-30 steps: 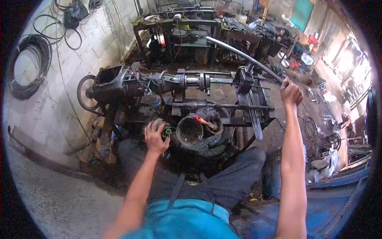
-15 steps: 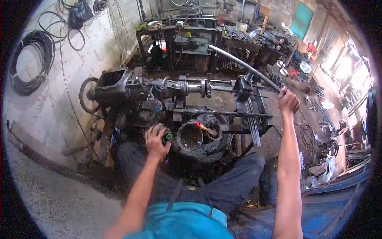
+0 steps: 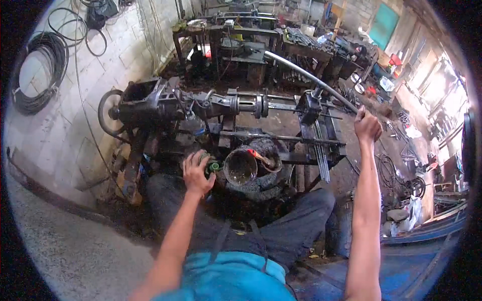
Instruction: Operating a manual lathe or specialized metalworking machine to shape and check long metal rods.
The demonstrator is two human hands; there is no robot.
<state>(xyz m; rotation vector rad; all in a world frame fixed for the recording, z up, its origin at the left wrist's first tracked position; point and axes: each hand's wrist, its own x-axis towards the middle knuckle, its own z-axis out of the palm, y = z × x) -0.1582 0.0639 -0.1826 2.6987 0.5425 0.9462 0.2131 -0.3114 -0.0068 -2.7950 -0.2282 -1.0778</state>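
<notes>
My right hand [image 3: 369, 127] is closed round the near end of a long bare metal bar [image 3: 315, 79]. The bar slants up and left across a dark metal block [image 3: 310, 107] on the machine bed. Lower and to the left, my left hand [image 3: 197, 175] curls over a dark green thing with a bright round green end [image 3: 214, 166]; its body is mostly hidden under the palm and fingers. Ahead of both hands lies a greasy lathe-like machine [image 3: 201, 106], with a handwheel [image 3: 108, 114] at its left end.
Beside my left hand stands a round bucket [image 3: 227, 170] of murky liquid, next to a second container with a red-and-yellow-handled brush [image 3: 257, 154]. Thin rods [image 3: 321, 153] hang at the bed's right. A cluttered workbench [image 3: 236, 31] stands behind; coiled cable [image 3: 40, 75] hangs on the left wall.
The view has shifted slightly. My right hand, still on the metal bar, appears a little farther right. My left hand stays over the green-ended thing.
</notes>
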